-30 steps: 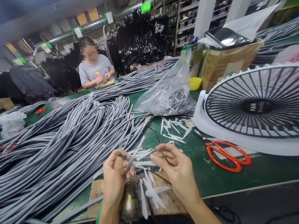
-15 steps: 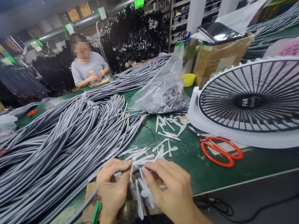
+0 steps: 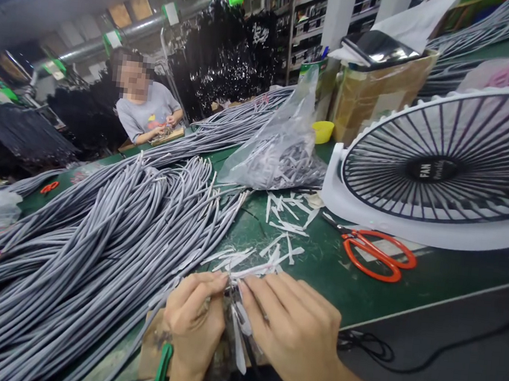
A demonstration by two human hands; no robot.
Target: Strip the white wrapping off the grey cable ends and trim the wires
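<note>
My left hand (image 3: 195, 321) is closed in a pinch at the table's near edge. A single grey cable (image 3: 142, 333) runs up from the lower left into it. My right hand (image 3: 291, 334) pinches right beside it, thumb and forefinger nearly touching the left fingertips. Thin strands show faintly between the two hands, but the right fingers cover what they pinch. White strips (image 3: 239, 334) hang just below the fingers, and more white strips (image 3: 282, 251) lie beyond them. Beneath my hands is a brown board (image 3: 151, 349), with a green-handled tool (image 3: 163, 369) by my left wrist.
A big pile of grey cables (image 3: 92, 258) covers the left side. Orange-handled scissors (image 3: 379, 255) lie to the right, below a white fan (image 3: 434, 167). A clear bag of scraps (image 3: 280, 157) and a cardboard box (image 3: 377, 100) stand behind. A co-worker (image 3: 147, 106) sits across the green table (image 3: 338, 302).
Both hands have drawn closer together at the fingertips, and the right hand has turned so its back faces up more. The view has shifted slightly.
</note>
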